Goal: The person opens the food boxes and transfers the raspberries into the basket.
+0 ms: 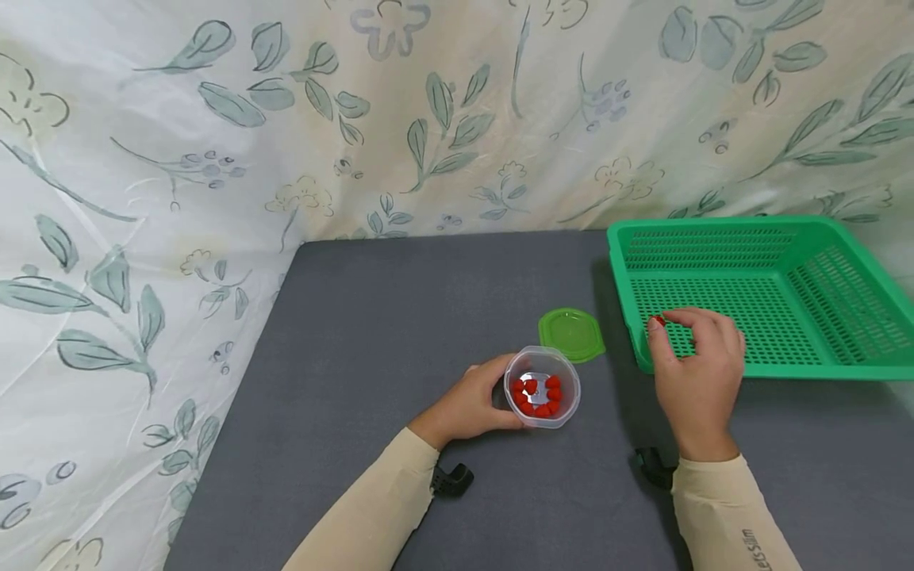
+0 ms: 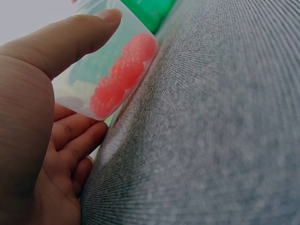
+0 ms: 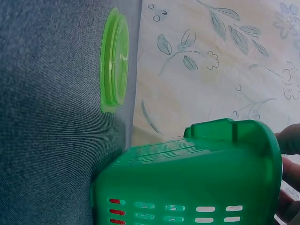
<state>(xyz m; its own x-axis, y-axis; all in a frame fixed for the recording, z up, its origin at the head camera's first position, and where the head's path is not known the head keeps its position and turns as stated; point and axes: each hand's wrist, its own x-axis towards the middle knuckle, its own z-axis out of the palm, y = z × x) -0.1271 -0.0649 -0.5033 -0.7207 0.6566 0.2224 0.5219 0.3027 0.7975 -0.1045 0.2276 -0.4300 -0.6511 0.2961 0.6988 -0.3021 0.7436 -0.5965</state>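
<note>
My left hand point(image 1: 467, 403) grips a clear plastic tub point(image 1: 537, 358) from its left side, thumb and fingers around the wall. Several red raspberries point(image 1: 554, 394) lie in the tub; in the left wrist view, raspberries point(image 2: 126, 72) show through its wall point(image 2: 82, 77), low near the cloth. Over the near left corner of a green basket point(image 1: 757, 370), my right hand point(image 1: 703, 369) pinches a small red raspberry point(image 1: 658, 320) between thumb and index finger. The right wrist view shows only some fingers point(image 3: 291, 173) past the basket rim; the pinched raspberry is hidden there.
A light green lid point(image 1: 571, 335) lies between the tub and the basket. Through the basket's slots, some red point(image 3: 117, 212) shows. Grey cloth point(image 1: 371, 317) covers the table, and a leaf-patterned curtain point(image 1: 428, 198) hangs behind it and at the left.
</note>
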